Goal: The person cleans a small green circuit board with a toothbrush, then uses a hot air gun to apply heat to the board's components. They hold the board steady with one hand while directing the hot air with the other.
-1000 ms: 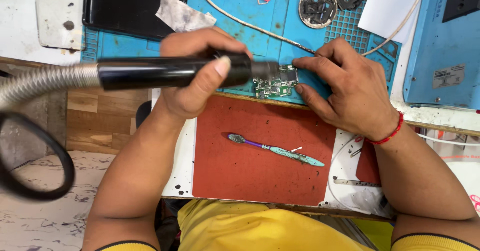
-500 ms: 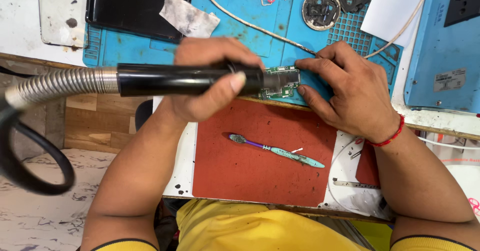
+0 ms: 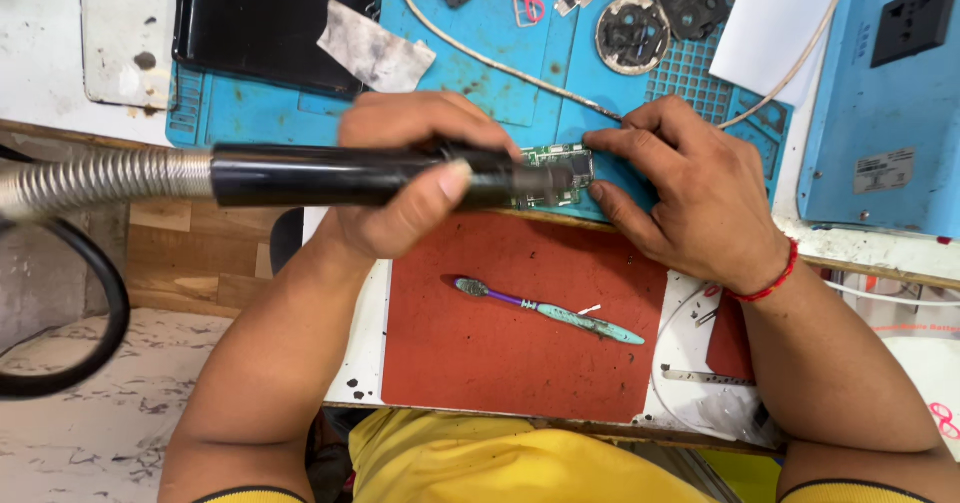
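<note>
Hot-air wand point(image 3: 360, 175), black-barrelled on a ribbed metal hose, is the biggest thing we handle: our left hand point(image 3: 415, 178) is wrapped tight around it with the nozzle over the green circuit board point(image 3: 556, 175), and lingering there could, we judge, scorch the board or the right hand point(image 3: 690, 198) whose fingertips press its edge. Board itself is small, green, studded with dark chips, lying on the blue work mat point(image 3: 500, 43) just above the red mat point(image 3: 520, 333); whether the nozzle touches it we cannot quite tell.

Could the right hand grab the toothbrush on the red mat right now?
Probably yes. The toothbrush lies bare on the red mat, just below the right hand, with nothing between them. But that hand is pressing on the green circuit board, so it must let go first.
</note>
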